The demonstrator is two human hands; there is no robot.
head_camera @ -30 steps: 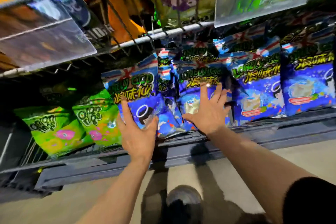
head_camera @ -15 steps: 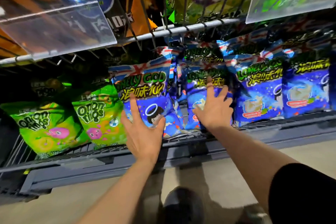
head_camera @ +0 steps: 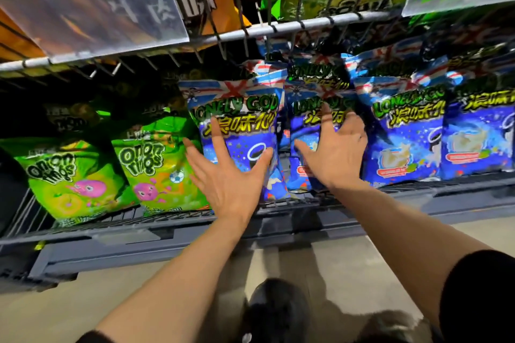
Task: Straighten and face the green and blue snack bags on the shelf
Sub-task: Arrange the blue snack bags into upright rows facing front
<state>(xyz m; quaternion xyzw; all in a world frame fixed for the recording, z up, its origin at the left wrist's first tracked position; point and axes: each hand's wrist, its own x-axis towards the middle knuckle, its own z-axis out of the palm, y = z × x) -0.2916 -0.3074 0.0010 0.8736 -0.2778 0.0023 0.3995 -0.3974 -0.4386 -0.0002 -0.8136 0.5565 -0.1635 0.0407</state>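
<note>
Along the dark grey wire-grid shelf (head_camera: 459, 189), the facing step is in hand at the middle of the blue row. The left hand (head_camera: 225, 175) lies flat, fingers (head_camera: 218, 136) spread wide and straight, on the front of the glossy blue crinkled-foil snack bag (head_camera: 237, 108) just right of the green ones; it presses, gripping nothing. The right hand (head_camera: 334, 153) presses likewise, fingers splayed, on the neighbouring blue foil bag (head_camera: 303, 120), which sits set back and part hidden, with a dark gap between the two.

To the left stand two shiny green onion-ring pillow bags (head_camera: 156, 164), both tilted with their tops leaning left. To the right, two more blue bags (head_camera: 404, 133) stand nearly square to the front.

These are puffed, slippery pouches that likely slide and crumple easily, so the next move probably calls for drawing the recessed bag forward level with its neighbours, closing the gap, then righting the leaning green ones.
</note>
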